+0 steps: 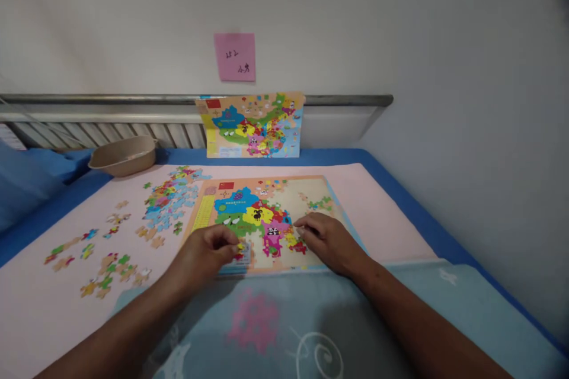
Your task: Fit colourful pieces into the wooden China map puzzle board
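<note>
A partly filled map jigsaw puzzle lies flat in front of me, with joined pieces on its left and middle and bare backing at the right. Between the thumb and fingers of my left hand is a small yellow and red puzzle piece, held over the board's lower left. My right hand rests on the board's right half, fingers curled and pinched beside the panda section. Whatever those fingertips hold, if anything, is too small to make out. A few green and tan pieces lie on the bare backing beyond it.
Loose puzzle pieces are heaped left of the board, and scattered clusters lie farther left. A beige basket stands at the back left. The map picture sheet leans upright against the rail. A blue-green blanket covers the near side.
</note>
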A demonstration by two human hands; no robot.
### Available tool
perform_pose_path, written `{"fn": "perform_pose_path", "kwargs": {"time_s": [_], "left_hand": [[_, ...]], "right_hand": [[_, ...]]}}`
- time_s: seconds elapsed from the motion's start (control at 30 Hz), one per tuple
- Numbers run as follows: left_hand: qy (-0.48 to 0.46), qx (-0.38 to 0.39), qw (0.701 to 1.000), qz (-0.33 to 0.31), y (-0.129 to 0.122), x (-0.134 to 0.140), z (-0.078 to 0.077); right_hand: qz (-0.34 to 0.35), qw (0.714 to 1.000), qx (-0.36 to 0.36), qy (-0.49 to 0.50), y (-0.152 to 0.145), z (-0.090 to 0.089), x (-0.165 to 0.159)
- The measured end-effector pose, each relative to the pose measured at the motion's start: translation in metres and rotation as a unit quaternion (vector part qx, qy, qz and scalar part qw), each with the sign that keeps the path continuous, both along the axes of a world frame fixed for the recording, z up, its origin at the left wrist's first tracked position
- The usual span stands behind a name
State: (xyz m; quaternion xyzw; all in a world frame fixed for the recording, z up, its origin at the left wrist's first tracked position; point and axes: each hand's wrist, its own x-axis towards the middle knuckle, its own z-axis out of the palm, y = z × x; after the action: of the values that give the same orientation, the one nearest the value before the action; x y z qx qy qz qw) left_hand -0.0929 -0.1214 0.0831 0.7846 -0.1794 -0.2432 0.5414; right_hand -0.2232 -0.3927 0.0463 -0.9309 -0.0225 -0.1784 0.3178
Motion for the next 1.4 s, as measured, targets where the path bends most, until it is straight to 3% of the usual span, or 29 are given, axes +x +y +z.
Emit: {"fn": "perform_pose_path", "kwargs": {"time_s": [0.17, 0.37, 0.47, 0.63, 0.83, 1.0, 1.23, 1.4], "left_hand": [[0.085, -0.026, 0.995, -0.039, -0.046, -0.024, -0.017], [0.112, -0.018, 0.992, -0.047, -0.069, -0.028, -0.023], [0.090, -0.014, 0.995, -0.045, -0.075, -0.023, -0.024], [0.026, -0.008, 0.999, -0.031, -0.085, -0.010, -0.023], [-0.020, 0.007, 1.000, -0.001, -0.090, 0.005, -0.023], [-0.026, 0.015, 1.000, 0.007, -0.092, 0.005, -0.021], [0.001, 0.006, 1.000, -0.008, -0.097, -0.006, -0.029], [0.028, -0.012, 1.000, 0.008, -0.101, -0.012, -0.031]], "right_hand": [[0.021, 0.999, -0.029, -0.035, 0.005, 0.000, -0.001], [0.061, 0.995, -0.061, -0.045, 0.014, 0.005, -0.002], [0.058, 0.995, -0.068, -0.050, 0.011, 0.008, -0.003], [-0.011, 0.994, -0.073, -0.082, -0.001, 0.016, -0.009], [0.012, 0.993, -0.096, -0.068, 0.001, 0.014, -0.008], [0.037, 0.988, -0.138, -0.053, 0.008, 0.008, -0.006], [0.052, 0.989, -0.142, -0.013, 0.013, 0.009, -0.005], [0.033, 0.982, -0.185, 0.005, 0.018, 0.007, -0.004]]}}
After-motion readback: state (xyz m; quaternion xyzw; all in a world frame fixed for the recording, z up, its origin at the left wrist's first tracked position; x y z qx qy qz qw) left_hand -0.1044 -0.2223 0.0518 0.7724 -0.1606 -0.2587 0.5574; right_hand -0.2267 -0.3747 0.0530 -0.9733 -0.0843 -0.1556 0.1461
